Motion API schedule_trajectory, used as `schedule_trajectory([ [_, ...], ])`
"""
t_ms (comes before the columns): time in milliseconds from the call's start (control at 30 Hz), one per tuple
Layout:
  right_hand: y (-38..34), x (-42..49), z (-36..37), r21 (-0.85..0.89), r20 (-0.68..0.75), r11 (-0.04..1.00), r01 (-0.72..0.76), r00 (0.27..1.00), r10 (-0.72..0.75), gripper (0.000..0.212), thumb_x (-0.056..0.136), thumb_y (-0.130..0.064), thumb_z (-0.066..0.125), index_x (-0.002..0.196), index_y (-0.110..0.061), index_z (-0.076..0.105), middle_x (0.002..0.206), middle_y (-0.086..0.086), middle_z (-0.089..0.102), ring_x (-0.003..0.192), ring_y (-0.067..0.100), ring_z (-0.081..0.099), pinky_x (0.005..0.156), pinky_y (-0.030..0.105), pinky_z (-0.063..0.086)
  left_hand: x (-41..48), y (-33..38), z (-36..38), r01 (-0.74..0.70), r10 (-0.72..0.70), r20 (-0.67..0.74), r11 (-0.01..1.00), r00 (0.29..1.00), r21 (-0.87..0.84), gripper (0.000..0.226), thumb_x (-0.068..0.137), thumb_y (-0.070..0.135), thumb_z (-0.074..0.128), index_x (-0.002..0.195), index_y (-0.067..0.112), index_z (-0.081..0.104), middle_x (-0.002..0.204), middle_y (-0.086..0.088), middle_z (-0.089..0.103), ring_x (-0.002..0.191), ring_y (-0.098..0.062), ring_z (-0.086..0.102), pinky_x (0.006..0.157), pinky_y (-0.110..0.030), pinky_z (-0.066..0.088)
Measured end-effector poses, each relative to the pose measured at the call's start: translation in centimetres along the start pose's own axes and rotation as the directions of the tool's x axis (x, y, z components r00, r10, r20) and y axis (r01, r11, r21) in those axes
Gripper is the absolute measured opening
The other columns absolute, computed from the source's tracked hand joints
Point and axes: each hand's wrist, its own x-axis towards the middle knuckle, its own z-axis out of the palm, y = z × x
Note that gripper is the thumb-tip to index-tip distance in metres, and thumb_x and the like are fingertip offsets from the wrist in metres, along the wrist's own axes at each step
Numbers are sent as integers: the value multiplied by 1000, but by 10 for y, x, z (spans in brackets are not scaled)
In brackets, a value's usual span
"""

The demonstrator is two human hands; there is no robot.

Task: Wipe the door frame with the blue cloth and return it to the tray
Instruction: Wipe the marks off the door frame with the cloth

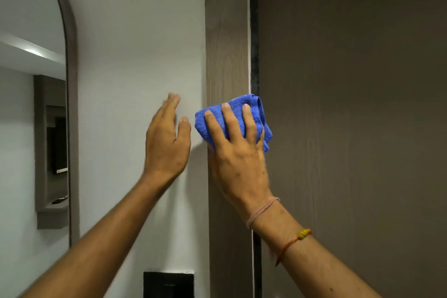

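Cloth [254, 113] under right hand [238, 152] on door frame [226, 43], between wall [135, 43] left and door [350, 80] right.

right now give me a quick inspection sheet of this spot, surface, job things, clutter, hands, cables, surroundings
surface: wood-grain door frame runs vertically between the pale wall and the brown door.
job's things: blue cloth bunched and pressed flat on the frame, spilling over its dark edge strip; tray not in view.
clutter: nothing seen.
grippers: right hand spread over the cloth, fingers pointing up; left hand open, holding nothing, in front of the wall beside the frame; contact cannot be told.
cables: nothing seen.
surroundings: arched mirror at left, black wall plate low on the wall, thread bracelets on the right wrist.
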Motion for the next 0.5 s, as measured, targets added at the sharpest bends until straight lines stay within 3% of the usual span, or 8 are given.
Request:
schedule_trajectory([
  [67, -1, -5, -10, 195, 14, 977, -91, 996, 90, 52, 86, -22, 60, 136, -14, 47, 144, 16, 45, 137, 44, 31, 104, 63, 36, -20, 21, -1, 101, -115, -72, 980, 991, -172, 36, 93, 20, 48, 129, 15, 50, 136, -5, 52, 120, -12, 50, 98, -16, 41],
  [133, -1, -12, -20, 370, 34, 913, -173, 984, 173, 52, 90, -23, 49, 139, -11, 41, 146, 15, 42, 139, 40, 26, 116, 54, 25, -38, 40, -3, 182, -179, 38, 930, 983, -318, 29, 90, 29, 53, 116, 19, 59, 122, -3, 60, 99, -1, 58, 79, -3, 43],
  [233, 0, -30, -40, 493, -22, 851, -182, 975, 221, 50, 93, -17, 49, 139, -2, 37, 143, 16, 42, 137, 36, 31, 117, 42, 20, -64, 67, -6, 332, -138, 391, 808, 910, -486, 32, 82, 45, 59, 103, 23, 66, 101, -3, 72, 90, -9, 67, 80, -19, 54],
  [333, 8, -64, -60, 480, -63, 862, -165, 973, 221, 66, 88, -13, 57, 142, 5, 25, 147, 20, 35, 139, 36, 28, 113, 48, 26, -88, 88, -2, 369, -53, 517, 762, 854, -531, 27, 77, 41, 62, 98, 24, 67, 90, 2, 75, 82, -9, 70, 73, -20, 56],
  [433, 33, -110, -90, 514, 65, 825, -235, 970, 236, 94, 77, -35, 56, 147, -15, -5, 155, 11, 11, 146, 19, 12, 118, 44, 24, -113, 100, 14, 378, 57, 613, 741, 788, -555, 25, 77, 31, 61, 99, 20, 67, 88, 1, 76, 80, -13, 72, 72, -29, 58],
  [500, 59, -146, -122, 590, 222, 662, -463, 881, 419, 97, 71, -46, 57, 141, -38, -11, 155, -4, 1, 145, 2, 3, 118, 35, 22, -139, 113, 37, 427, 138, 732, 735, 667, -527, 17, 82, 25, 62, 97, 17, 66, 89, -5, 76, 82, -20, 71, 76, -42, 59],
])
